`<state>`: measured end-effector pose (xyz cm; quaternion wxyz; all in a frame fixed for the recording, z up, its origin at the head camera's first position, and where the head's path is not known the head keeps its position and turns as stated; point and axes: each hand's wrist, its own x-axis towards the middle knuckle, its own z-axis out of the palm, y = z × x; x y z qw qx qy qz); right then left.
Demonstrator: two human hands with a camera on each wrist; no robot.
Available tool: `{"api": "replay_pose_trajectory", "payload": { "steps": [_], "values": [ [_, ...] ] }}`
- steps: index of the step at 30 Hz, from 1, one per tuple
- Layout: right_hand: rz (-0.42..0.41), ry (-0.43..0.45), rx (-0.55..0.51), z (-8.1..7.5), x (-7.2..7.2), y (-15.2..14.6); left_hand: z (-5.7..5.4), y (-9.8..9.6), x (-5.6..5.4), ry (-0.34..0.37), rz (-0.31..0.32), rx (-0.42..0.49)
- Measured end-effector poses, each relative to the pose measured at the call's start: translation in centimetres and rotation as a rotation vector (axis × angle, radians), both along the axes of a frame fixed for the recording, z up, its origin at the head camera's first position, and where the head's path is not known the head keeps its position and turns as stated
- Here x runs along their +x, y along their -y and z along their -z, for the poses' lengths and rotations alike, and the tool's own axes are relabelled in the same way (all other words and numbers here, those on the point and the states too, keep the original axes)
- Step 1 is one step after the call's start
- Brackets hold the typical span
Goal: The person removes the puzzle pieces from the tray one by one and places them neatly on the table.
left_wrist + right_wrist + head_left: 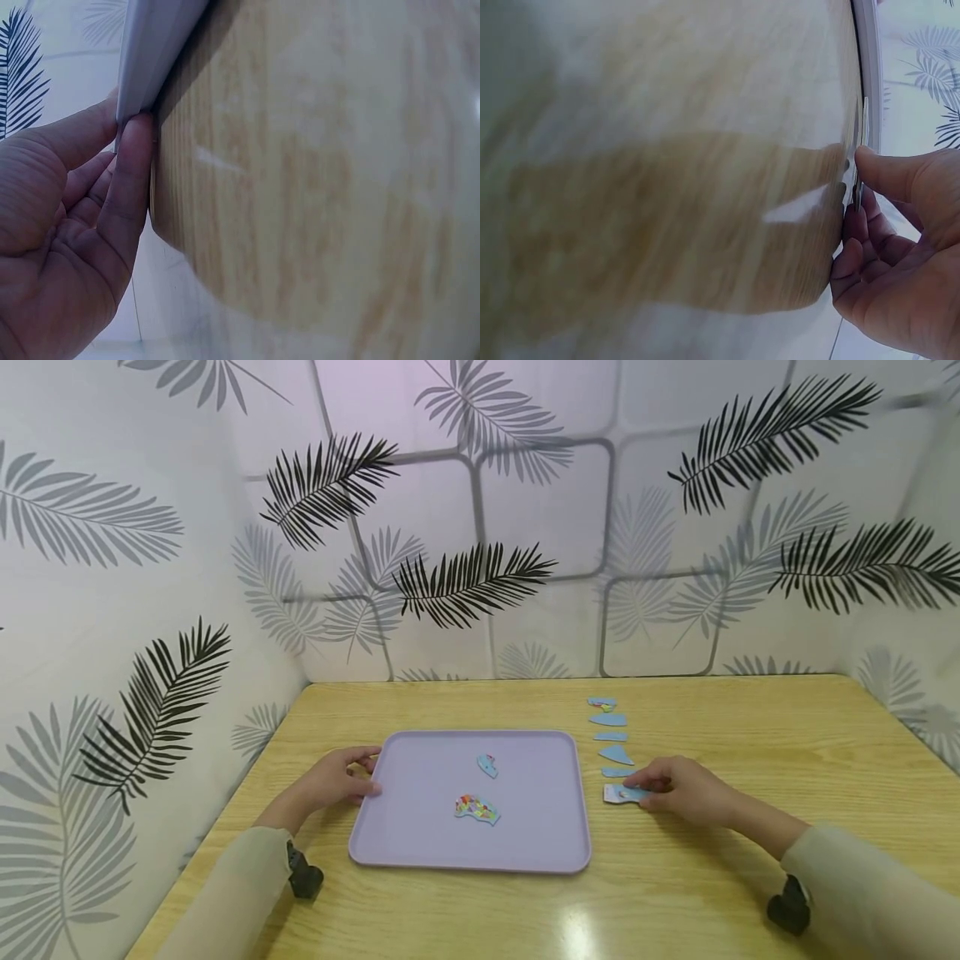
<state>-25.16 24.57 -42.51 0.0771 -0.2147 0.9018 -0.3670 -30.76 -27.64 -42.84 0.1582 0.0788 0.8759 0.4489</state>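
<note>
My left hand pinches the left rim of a lilac tray. In the left wrist view, the thumb and a finger of that hand meet at the tray's edge. Two flat puzzle pieces lie apart on the tray: a small light-blue piece and a multicoloured piece nearer the front. Right of the tray, my right hand pinches a light-blue and white puzzle piece at its right end. The right wrist view shows this piece edge-on, thin, between thumb and fingers.
Several light-blue puzzle pieces stand in a column on the wooden table, right of the tray, among them a triangular piece and a partly coloured piece. A wall with leaf patterns rises behind the table.
</note>
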Motion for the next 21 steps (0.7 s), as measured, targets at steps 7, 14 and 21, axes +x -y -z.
{"api": "replay_pose_trajectory", "payload": {
  "steps": [7, 14, 21],
  "values": [
    [0.02, -0.003, 0.017, -0.02, -0.14, 0.06, -0.11, -0.03, -0.06, -0.003, -0.003, -0.011],
    [0.029, -0.009, 0.02, 0.07, -0.24, 0.02, -0.06, 0.02, -0.24, -0.004, 0.003, -0.006],
    [0.031, -0.004, 0.013, 0.17, -0.17, 0.1, -0.09, -0.05, -0.06, 0.001, 0.0, 0.001]
  ]
}}
